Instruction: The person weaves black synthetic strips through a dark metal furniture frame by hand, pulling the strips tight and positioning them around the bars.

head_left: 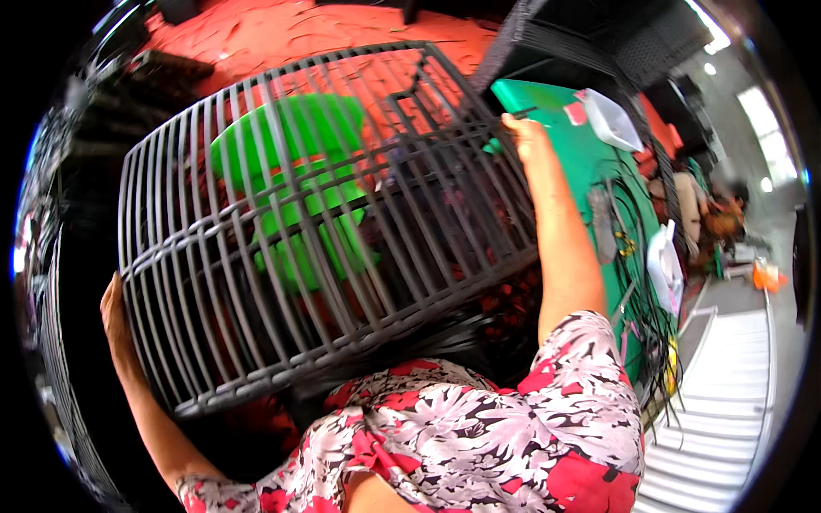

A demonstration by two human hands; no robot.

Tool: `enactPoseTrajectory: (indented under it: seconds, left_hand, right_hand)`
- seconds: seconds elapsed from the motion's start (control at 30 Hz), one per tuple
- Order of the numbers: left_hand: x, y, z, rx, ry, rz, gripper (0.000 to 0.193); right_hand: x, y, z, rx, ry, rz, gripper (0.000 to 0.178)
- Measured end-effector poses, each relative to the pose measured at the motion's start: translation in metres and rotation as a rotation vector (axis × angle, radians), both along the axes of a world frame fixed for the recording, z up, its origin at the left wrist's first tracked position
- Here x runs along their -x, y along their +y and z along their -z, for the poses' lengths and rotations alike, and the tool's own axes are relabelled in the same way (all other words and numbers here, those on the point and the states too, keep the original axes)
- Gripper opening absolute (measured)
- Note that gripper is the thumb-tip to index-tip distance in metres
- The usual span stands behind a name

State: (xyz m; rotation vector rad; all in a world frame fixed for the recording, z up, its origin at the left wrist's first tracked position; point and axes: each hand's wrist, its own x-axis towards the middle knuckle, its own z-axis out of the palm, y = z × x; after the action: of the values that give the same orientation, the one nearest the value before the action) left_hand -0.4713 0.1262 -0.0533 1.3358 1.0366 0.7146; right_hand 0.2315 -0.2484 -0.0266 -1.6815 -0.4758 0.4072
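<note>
A large dark grey frame of many parallel bars (227, 220) is held up in front of me, slightly tilted, with its right end higher. My left hand (112, 301) grips its left edge about halfway down, the fingers mostly hidden at the rim. Higher up, my right hand (525, 135) is closed round the right edge near the far corner. Rails run along the frame's edges and across its middle. Through the gaps between the bars a bright green plastic chair (329, 128) shows behind it.
To my right, a green tabletop (552, 128) bears two white plastic containers, one far (611, 120) and one nearer (664, 269), and loose black strands (629, 286). Black woven furniture (556, 51) stands beyond. Red covering (325, 26) lies on the floor. Dark stacked pieces line the left.
</note>
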Motion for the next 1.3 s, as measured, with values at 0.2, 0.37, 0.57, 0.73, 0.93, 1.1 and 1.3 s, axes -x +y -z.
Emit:
enactPoseTrajectory:
  seconds: [0.2, 0.37, 0.57, 0.73, 0.93, 1.1, 1.3]
  left_hand:
    - [-0.026, -0.035, -0.032, 0.087, -0.127, -0.169, 0.025]
    - [-0.024, -0.016, -0.013, 0.206, -0.349, -0.142, 0.017]
    - [-0.022, -0.015, -0.003, 0.074, -0.180, -0.073, 0.036]
    - [-0.027, -0.012, -0.018, 0.050, -0.100, 0.049, 0.033]
    - [-0.036, -0.026, -0.023, 0.139, -0.227, -0.039, 0.030]
    - [-0.032, -0.019, -0.020, 0.164, -0.219, 0.008, 0.030]
    - [0.004, -0.024, -0.031, -0.154, 0.066, -0.150, 0.036]
  right_hand:
    - [-0.062, -0.031, 0.045, -0.102, 0.415, -0.347, 0.029]
    - [-0.103, -0.058, 0.036, 0.046, 0.487, -0.279, 0.031]
    - [-0.011, -0.032, 0.009, -0.142, 0.101, -0.132, 0.030]
    - [-0.027, -0.021, 0.014, -0.182, 0.368, -0.027, 0.022]
    - [0.000, -0.025, -0.002, -0.200, 0.374, 0.134, 0.016]
    - [0.005, -0.022, -0.003, -0.213, 0.336, 0.159, 0.022]
    - [0.002, -0.011, 0.024, -0.028, -0.078, -0.208, 0.027]
